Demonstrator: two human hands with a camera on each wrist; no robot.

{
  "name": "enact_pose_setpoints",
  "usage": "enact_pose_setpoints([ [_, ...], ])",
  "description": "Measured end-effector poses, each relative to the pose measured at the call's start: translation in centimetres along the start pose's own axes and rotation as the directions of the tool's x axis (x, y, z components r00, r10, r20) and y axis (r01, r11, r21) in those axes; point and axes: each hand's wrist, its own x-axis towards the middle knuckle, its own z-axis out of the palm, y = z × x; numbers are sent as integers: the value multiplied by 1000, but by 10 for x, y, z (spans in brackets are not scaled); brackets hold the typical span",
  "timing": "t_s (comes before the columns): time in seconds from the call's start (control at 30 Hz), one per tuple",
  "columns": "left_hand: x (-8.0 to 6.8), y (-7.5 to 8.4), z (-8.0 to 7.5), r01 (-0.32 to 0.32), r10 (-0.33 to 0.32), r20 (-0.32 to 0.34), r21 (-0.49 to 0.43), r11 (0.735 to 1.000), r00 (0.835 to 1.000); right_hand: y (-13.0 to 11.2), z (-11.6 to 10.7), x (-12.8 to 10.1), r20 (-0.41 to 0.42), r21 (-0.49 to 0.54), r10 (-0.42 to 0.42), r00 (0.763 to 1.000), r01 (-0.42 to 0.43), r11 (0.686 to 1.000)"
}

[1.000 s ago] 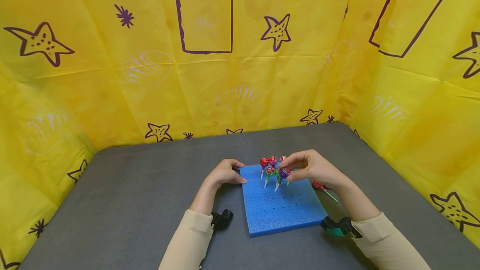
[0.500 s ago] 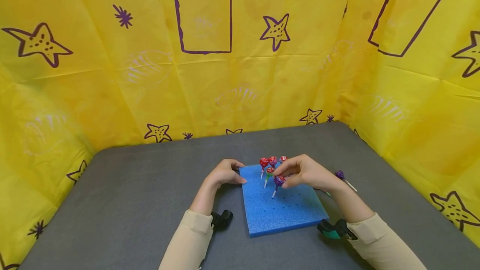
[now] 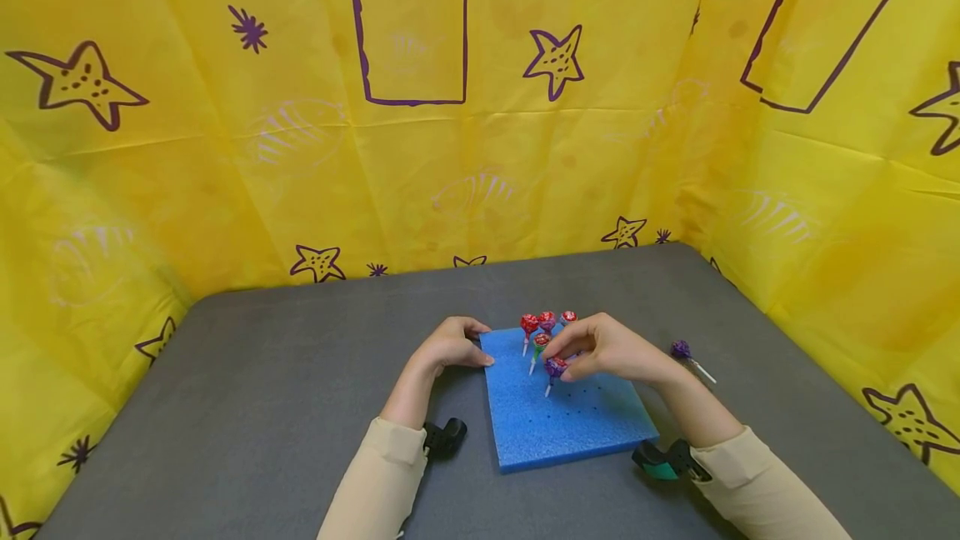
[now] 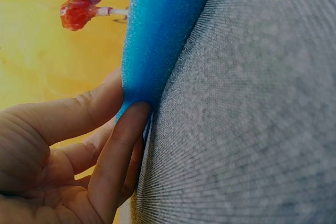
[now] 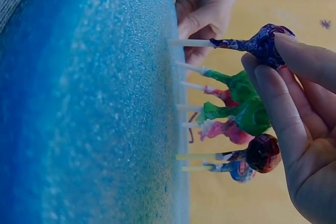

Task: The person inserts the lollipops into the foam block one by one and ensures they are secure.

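My right hand [image 3: 611, 350] pinches a purple-wrapped lollipop [image 3: 555, 367] by its head, between thumb and fingertips. In the right wrist view that lollipop [image 5: 260, 45] has its white stick end at the face of a blue foam board [image 3: 562, 440]; how deep it sits I cannot tell. My left hand [image 3: 452, 344] grips the board's far left corner, and the left wrist view has thumb and fingers [image 4: 128, 140] on its edge. Several lollipops stand in the board, among them a red one [image 3: 528, 323] and a green one [image 5: 252, 116].
On the grey table [image 3: 300, 407], right of the board, lies another purple lollipop [image 3: 681, 348] with a white stick. Small holes dot the board's near half. Yellow printed cloth [image 3: 405, 190] encloses the table at the back and sides.
My right hand has moved left and nearer with the purple lollipop and lowered it to the board. Its forearm now covers the red lollipop on the table and uncovers the purple one there.
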Motion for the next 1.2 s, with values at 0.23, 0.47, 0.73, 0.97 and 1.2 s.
enact_pose_setpoints([
  [0.23,0,1,0,12,-12,-7,5,1000,1000,-1,3,1,10,-13,5,1000,-5,1000],
  [0.47,-1,1,1,3,-3,-3,8,1000,1000,0,5,2,17,-13,-7,1000,7,1000],
  [0.73,0,0,1,1,-1,-7,20,1000,1000,1,7,4,40,-22,-28,999,29,999],
  [0.97,0,1,0,3,-3,-3,17,1000,1000,-1,6,3,28,-29,-29,999,29,999],
  [1.2,2,0,1,-1,1,-3,15,1000,1000,-3,4,-1,10,-19,-29,1000,29,999],
])
